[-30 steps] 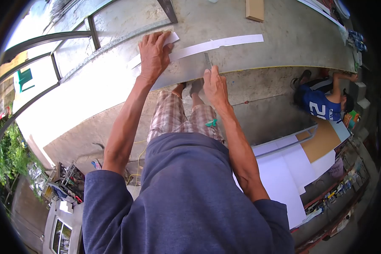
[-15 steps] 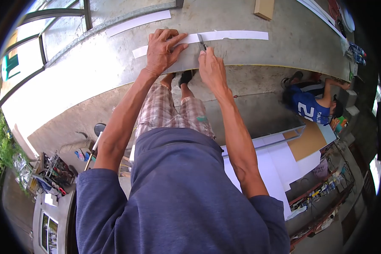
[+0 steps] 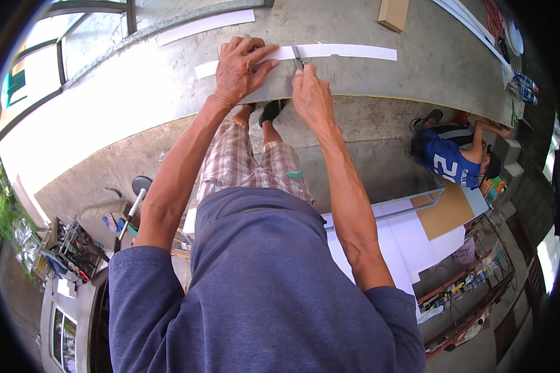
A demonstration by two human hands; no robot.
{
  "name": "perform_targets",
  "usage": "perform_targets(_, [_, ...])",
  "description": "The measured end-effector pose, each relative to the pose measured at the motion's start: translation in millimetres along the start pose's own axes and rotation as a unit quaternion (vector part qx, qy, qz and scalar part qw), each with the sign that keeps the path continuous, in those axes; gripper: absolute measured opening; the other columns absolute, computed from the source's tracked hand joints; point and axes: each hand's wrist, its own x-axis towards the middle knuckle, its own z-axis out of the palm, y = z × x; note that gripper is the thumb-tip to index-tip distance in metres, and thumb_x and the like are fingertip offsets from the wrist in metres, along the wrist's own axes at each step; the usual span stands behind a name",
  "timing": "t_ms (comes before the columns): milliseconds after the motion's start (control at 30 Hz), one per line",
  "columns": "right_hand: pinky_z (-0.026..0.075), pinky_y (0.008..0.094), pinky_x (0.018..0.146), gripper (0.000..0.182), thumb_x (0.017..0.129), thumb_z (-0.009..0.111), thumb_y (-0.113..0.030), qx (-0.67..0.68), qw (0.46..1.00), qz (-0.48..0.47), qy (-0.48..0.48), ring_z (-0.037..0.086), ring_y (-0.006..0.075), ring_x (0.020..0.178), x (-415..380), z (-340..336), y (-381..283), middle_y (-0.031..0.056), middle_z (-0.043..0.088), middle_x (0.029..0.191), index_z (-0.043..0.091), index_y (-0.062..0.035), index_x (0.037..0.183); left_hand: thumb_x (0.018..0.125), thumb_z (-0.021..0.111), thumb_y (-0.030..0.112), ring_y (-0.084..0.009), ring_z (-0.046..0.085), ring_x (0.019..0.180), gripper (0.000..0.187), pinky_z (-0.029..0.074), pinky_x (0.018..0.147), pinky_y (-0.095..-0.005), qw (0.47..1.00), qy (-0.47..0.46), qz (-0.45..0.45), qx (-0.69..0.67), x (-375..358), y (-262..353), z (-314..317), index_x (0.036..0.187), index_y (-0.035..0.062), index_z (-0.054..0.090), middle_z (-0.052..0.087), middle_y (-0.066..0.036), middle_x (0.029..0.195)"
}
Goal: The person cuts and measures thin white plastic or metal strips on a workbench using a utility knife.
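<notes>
A long white strip (image 3: 354,51) lies across the grey work table (image 3: 442,78). My left hand (image 3: 239,71) rests on the strip left of its middle, fingers spread and partly over it, covering a stretch of it. In my right hand (image 3: 313,94) is a slim utility knife (image 3: 298,60), gripped close to the table's near edge. Its blade reaches across the strip just right of my left fingertips. A small notch shows on the strip's lower edge, to the right of the blade. Most of the knife's handle is hidden inside my fingers.
Another white strip (image 3: 206,26) lies farther back beside a metal frame (image 3: 168,26). A brown block (image 3: 393,13) sits at the far edge. A person in a blue jersey (image 3: 449,155) crouches at right. Behind me, white sheets (image 3: 389,239) and a brown board (image 3: 445,214) are laid out.
The view has shifted slightly. Both hands keep nearly the same places on the strip, and the knife blade still lies across it. The person at right has leaned a little.
</notes>
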Motion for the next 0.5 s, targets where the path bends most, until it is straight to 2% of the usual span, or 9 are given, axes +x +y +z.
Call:
perform_targets(67, [0.055,0.0598,0.072,0.025,0.103,0.048,-0.021,-0.033,0.999,0.005,-0.008,0.069,0.0540,0.082,-0.3,-4.5,-9.8,0.0342,0.068,0.082,0.050,0.0042,0.104,0.083,0.080,0.037,-0.0203,0.057,0.100,0.034,0.042,0.085,-0.0366,1.000,0.007,-0.002,0.010,1.7,4.6,-0.7,0.114,0.0230,0.078,0.067,0.003,0.106])
perform_targets(167, [0.053,0.0608,0.073,0.025,0.102,0.047,-0.019,-0.044,0.999,0.000,-0.006,0.067,0.0547,0.084,1.8,-0.5,-12.8,0.0358,0.067,0.081,0.047,0.0059,0.101,0.083,0.080,0.038,-0.0197,0.057,0.098,0.033,0.041,0.083,-0.0364,1.000,0.011,-0.008,0.020,4.8,11.7,4.5,0.112,0.0232,0.078,0.067,0.004,0.105])
perform_targets(300, [0.055,0.0598,0.074,0.025,0.100,0.049,-0.017,-0.058,0.998,0.009,-0.020,0.068,0.0540,0.086,2.6,-5.7,-30.8,0.0369,0.067,0.084,0.048,0.0078,0.101,0.082,0.080,0.037,-0.0193,0.057,0.095,0.030,0.040,0.081,-0.0368,0.999,0.041,-0.003,-0.001,5.3,5.9,14.7,0.109,0.0232,0.079,0.067,0.005,0.102])
perform_targets(500, [0.056,0.0591,0.074,0.023,0.099,0.051,-0.014,-0.062,0.998,0.005,-0.028,0.069,0.0533,0.085,1.5,-5.2,-30.9,0.0370,0.067,0.084,0.048,0.0095,0.102,0.081,0.080,0.034,-0.0197,0.057,0.094,0.026,0.040,0.080,-0.0366,0.999,0.037,-0.014,0.028,5.7,10.7,14.3,0.105,0.0237,0.079,0.066,0.006,0.101])
